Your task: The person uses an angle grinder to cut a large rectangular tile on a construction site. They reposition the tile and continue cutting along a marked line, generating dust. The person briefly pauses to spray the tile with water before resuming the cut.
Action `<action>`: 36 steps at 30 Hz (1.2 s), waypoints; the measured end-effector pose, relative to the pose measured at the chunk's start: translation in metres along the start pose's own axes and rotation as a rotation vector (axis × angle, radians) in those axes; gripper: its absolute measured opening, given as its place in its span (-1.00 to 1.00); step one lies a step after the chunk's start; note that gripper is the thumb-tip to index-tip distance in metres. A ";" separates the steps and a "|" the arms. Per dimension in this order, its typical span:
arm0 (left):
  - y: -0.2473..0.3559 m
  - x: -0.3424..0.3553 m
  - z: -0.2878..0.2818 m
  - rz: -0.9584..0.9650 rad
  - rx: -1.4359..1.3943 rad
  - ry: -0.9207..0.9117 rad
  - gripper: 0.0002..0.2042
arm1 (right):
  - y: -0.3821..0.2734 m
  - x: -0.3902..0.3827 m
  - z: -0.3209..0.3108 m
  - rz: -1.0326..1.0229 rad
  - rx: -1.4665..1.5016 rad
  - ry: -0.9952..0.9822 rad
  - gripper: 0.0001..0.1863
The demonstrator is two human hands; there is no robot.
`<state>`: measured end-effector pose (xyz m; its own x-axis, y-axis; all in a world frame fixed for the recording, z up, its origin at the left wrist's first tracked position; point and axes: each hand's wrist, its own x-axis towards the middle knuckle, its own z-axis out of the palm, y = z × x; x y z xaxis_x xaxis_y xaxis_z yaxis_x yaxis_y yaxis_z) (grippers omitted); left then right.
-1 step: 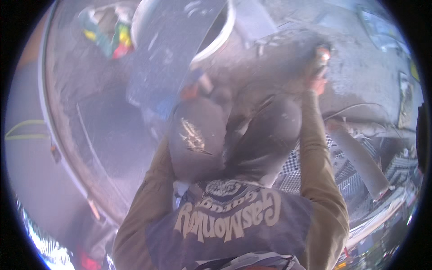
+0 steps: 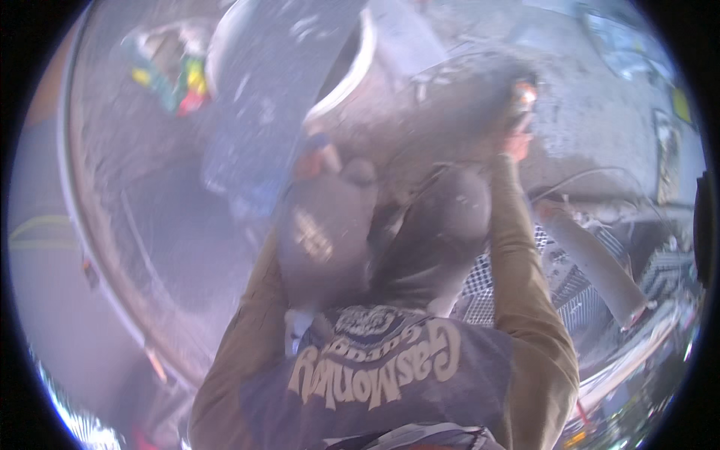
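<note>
My right hand [image 2: 514,144] is closed round a blurred hand-held tool [image 2: 523,97] with a bright orange-and-white upper end; its kind is unclear. Beyond my left knee, my left hand [image 2: 309,162] looks curled beside the right edge of a long grey board [image 2: 259,112]. A small dark blue thing [image 2: 319,140] shows at that hand, too smeared to name. The board lies aslant across the mouth of a white round bucket [image 2: 365,56]. Dark blur and haze cover the ground between my knees and the right-hand tool.
A torn green, yellow and red bag [image 2: 180,82] lies at the far left. A thick pale tube [image 2: 592,259] and patterned metal mesh [image 2: 480,281] are by my right arm. A thin cable [image 2: 585,172] curves above the tube. A long curved edge [image 2: 67,150] runs down the left.
The whole scene has slid slightly left and a little down in the picture. Both hands keep about the same places relative to the board and my knees.
</note>
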<state>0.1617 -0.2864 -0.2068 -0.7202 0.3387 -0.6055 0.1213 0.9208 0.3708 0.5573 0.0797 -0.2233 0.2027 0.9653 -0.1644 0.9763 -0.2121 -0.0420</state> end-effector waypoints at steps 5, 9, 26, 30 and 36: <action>-0.006 0.030 0.040 0.049 -0.087 -0.068 -0.38 | -0.003 -0.014 0.014 -0.085 0.017 0.081 -0.09; -0.023 0.032 0.041 0.045 -0.127 -0.030 -0.38 | -0.011 -0.018 0.019 -0.167 0.083 0.115 -0.15; -0.140 -0.057 -0.022 -0.077 -0.288 0.028 -0.36 | 0.036 0.023 0.073 -0.137 0.161 -0.089 0.08; -0.151 -0.085 -0.020 -0.131 -0.325 0.087 -0.37 | 0.035 0.015 0.075 -0.094 0.065 -0.035 0.09; -0.158 -0.138 -0.011 -0.231 -0.399 0.243 -0.37 | 0.020 0.003 0.065 -0.076 0.052 -0.014 0.14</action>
<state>0.2345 -0.4807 -0.1736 -0.8408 0.0372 -0.5401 -0.2952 0.8048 0.5149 0.5728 0.0685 -0.2891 0.1270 0.9768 -0.1726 0.9836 -0.1466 -0.1055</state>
